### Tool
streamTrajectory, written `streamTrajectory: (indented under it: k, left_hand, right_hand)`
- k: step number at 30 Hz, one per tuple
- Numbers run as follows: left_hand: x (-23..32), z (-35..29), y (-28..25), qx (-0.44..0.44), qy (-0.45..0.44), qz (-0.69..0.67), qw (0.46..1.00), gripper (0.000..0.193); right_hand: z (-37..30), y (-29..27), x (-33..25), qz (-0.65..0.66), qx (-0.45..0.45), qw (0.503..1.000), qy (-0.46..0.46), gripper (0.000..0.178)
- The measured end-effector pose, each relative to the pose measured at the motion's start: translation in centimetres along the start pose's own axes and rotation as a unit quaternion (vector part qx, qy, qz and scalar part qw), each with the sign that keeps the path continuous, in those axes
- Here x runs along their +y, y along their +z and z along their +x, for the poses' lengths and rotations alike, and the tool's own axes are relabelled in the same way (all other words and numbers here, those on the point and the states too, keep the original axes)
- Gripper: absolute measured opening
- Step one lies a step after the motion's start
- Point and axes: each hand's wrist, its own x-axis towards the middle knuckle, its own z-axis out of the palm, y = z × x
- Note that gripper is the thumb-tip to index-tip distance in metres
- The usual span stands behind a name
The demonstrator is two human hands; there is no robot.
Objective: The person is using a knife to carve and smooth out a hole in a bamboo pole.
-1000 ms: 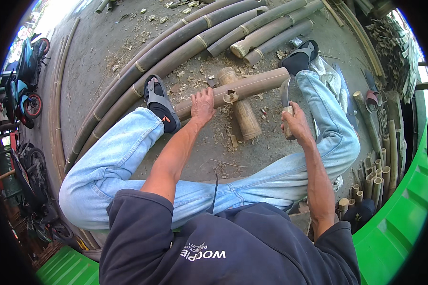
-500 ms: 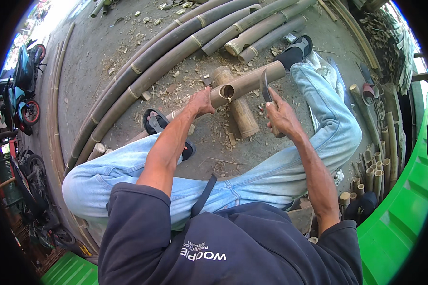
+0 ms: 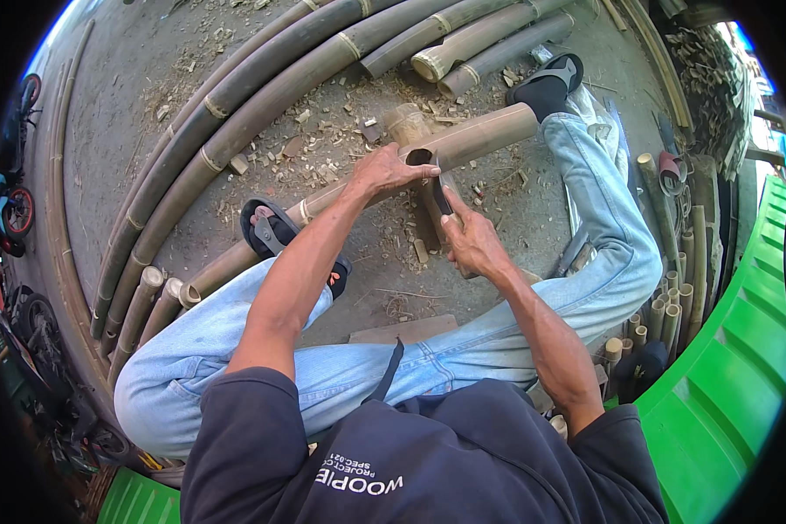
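Note:
A long brown bamboo pole [image 3: 489, 136] slants from my left leg up to my right foot, resting across a shorter bamboo log [image 3: 406, 120]. A dark hole [image 3: 420, 157] is cut in its upper side. My left hand [image 3: 382, 171] grips the pole just left of this hole, with the thumb reaching along its near edge. My right hand [image 3: 476, 240] is wrapped around the handle of a knife [image 3: 444, 194] with a dark, slightly curved blade. The blade points away from me, and its tip is at the right edge of the hole, near my left thumb.
Long bamboo poles [image 3: 262, 105] lie in a curve beyond and to the left. Wood chips [image 3: 301, 144] litter the ground. Short bamboo pieces [image 3: 672, 319] stand at the right beside a green corrugated sheet [image 3: 725, 349]. Motorbikes [image 3: 44, 332] stand far left.
My right hand has brought the knife left and lower, from above the pole to the hole. My left thumb has moved to the hole's edge. The head view has shifted slightly.

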Motion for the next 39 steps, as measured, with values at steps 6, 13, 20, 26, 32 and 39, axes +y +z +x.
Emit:
streamTrajectory:
  k: [6,13,20,26,32,39]
  left_hand:
    - [0.5,0.0,0.4,0.011,-0.040,0.013,0.999,0.126]
    - [0.2,-0.1,0.8,0.064,-0.054,0.004,0.996,0.120]
    - [0.8,-0.3,0.8,0.061,-0.063,0.008,0.996,0.116]
    - [0.8,-0.2,0.9,0.073,-0.065,0.013,0.995,0.114]
    - [1.1,-0.5,0.6,0.062,-0.078,0.006,0.995,0.112]
    - [1.1,0.0,0.9,0.062,-0.083,0.011,0.995,0.109]
  right_hand:
    - [0.9,-1.4,-0.1,-0.046,-0.030,0.998,-0.009,0.064]
    - [1.9,-3.8,-1.1,-0.066,-0.092,0.994,-0.002,0.064]
    - [3.1,-5.7,-1.2,-0.107,-0.136,0.985,-0.022,0.067]
    - [4.6,-7.7,-2.4,-0.155,-0.180,0.971,-0.026,0.068]
    - [6.1,-9.6,-3.4,-0.180,-0.229,0.956,-0.044,0.069]
    - [7.9,-10.7,-3.0,-0.176,-0.274,0.944,-0.054,0.069]
